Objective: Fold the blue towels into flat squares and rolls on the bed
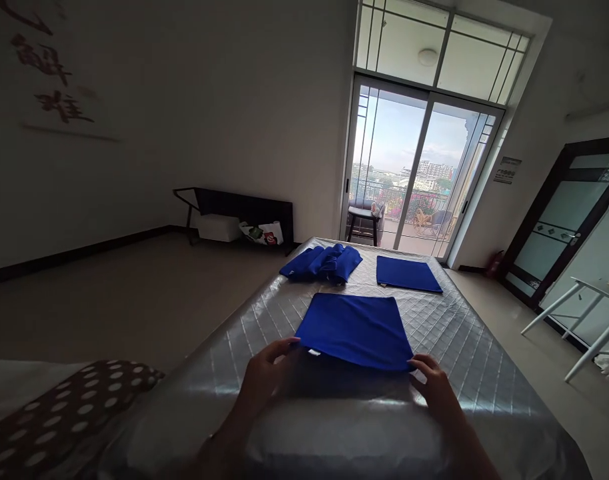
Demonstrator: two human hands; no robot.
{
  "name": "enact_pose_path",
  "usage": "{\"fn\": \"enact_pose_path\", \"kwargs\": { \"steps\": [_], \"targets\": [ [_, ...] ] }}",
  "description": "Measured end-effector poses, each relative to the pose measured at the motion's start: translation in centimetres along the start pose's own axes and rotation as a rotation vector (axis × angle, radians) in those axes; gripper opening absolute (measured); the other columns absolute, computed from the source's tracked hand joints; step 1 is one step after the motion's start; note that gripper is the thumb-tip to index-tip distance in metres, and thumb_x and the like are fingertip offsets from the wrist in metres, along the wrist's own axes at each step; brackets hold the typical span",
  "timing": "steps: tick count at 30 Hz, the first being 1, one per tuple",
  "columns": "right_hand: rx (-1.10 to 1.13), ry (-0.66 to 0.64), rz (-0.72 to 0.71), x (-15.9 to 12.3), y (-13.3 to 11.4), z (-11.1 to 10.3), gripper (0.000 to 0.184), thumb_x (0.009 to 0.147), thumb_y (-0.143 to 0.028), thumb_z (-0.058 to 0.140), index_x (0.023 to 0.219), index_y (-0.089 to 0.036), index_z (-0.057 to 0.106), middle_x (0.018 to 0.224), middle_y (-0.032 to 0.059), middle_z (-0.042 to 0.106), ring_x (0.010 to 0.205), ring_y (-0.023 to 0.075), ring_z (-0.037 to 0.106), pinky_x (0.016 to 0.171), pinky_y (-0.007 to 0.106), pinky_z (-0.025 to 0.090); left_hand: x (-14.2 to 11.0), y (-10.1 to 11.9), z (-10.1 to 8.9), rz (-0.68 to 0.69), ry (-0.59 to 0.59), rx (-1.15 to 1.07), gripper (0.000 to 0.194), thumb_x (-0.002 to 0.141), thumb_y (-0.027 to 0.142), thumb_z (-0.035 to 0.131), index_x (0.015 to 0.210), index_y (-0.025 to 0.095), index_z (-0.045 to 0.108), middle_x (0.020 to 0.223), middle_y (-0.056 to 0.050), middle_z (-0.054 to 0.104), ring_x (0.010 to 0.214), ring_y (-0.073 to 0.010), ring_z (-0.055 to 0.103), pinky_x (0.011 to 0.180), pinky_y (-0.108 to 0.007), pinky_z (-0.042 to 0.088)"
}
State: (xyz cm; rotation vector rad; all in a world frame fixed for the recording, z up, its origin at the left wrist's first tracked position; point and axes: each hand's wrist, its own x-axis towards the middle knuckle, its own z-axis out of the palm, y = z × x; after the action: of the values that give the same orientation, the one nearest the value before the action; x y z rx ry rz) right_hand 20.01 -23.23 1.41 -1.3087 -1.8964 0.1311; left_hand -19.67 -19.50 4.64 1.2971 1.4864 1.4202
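Observation:
A blue cloth (pixel 355 329) lies spread flat on a plastic-wrapped quilted mattress (pixel 464 353) in front of me. My left hand (pixel 267 373) pinches its near left corner, and my right hand (pixel 434 385) pinches its near right corner. Further back lies a heap of loosely bunched blue cloths (pixel 322 263) on the left. A neatly folded blue cloth (pixel 407 274) rests flat on the right.
A brown pillow with white dots (pixel 59 420) sits at the near left. A dark bench (pixel 239 213) stands against the far wall. Glass balcony doors (pixel 414 173) are straight ahead, and a white frame (pixel 579 320) stands at the right.

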Motion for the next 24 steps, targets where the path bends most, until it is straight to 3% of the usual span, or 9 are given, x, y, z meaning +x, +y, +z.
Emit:
{"fn": "enact_pose_path", "kwargs": {
  "steps": [4,9,15,18,21,24],
  "targets": [
    [-0.074,0.179,-0.134,0.9,-1.3,-0.9,0.027,0.100,-0.041,0.052,0.101,-0.028,0.076,0.094,0.0066,0.074,0.088,0.0221,0.073,0.077,0.036,0.064,-0.6,1.7,-0.8,0.035,0.083,0.138,0.048,0.065,0.067,0.068,0.088,0.027,0.078,0.085,-0.002,0.080,0.088,-0.0282,0.074,0.076,-0.034,0.057],
    [-0.092,0.277,-0.201,2.4,-4.1,-4.5,0.026,0.101,-0.043,0.054,0.107,-0.028,0.074,0.086,0.0029,0.075,0.075,0.0179,0.073,0.069,0.030,0.063,-0.7,3.2,-2.1,0.176,0.118,0.207,0.043,0.071,0.068,0.064,0.088,0.030,0.078,0.078,0.002,0.079,0.081,-0.0244,0.075,0.072,-0.029,0.056],
    [-0.123,0.279,-0.280,3.7,-7.4,-9.8,0.020,0.099,-0.038,0.057,0.103,-0.028,0.075,0.087,0.0017,0.077,0.075,0.0169,0.074,0.068,0.027,0.062,-1.9,5.8,-3.3,0.243,0.137,0.270,0.042,0.076,0.065,0.061,0.089,0.029,0.078,0.078,0.002,0.079,0.082,-0.0213,0.076,0.066,-0.024,0.055],
    [-0.137,0.267,-0.306,4.1,-8.6,-12.2,0.020,0.099,-0.037,0.058,0.103,-0.029,0.075,0.087,0.0012,0.077,0.074,0.0163,0.074,0.069,0.027,0.063,-2.5,7.8,-3.8,0.256,0.149,0.315,0.043,0.077,0.067,0.059,0.087,0.030,0.077,0.068,0.005,0.076,0.072,-0.0194,0.073,0.059,-0.023,0.053],
    [-0.169,0.240,-0.252,4.6,-9.6,-14.5,0.024,0.099,-0.042,0.057,0.102,-0.029,0.076,0.088,0.0017,0.078,0.076,0.0175,0.074,0.071,0.029,0.063,-2.6,10.4,-4.0,0.248,0.155,0.332,0.044,0.074,0.069,0.060,0.085,0.030,0.077,0.057,0.006,0.070,0.061,-0.0185,0.069,0.054,-0.024,0.050],
    [-0.201,0.262,-0.170,5.0,-10.5,-16.6,0.029,0.096,-0.052,0.058,0.100,-0.030,0.077,0.089,0.0019,0.078,0.078,0.0197,0.075,0.075,0.033,0.063,-2.6,13.4,-4.0,0.216,0.141,0.255,0.042,0.071,0.067,0.065,0.085,0.029,0.078,0.058,0.005,0.070,0.063,-0.0203,0.069,0.062,-0.028,0.054]
  ]
}}
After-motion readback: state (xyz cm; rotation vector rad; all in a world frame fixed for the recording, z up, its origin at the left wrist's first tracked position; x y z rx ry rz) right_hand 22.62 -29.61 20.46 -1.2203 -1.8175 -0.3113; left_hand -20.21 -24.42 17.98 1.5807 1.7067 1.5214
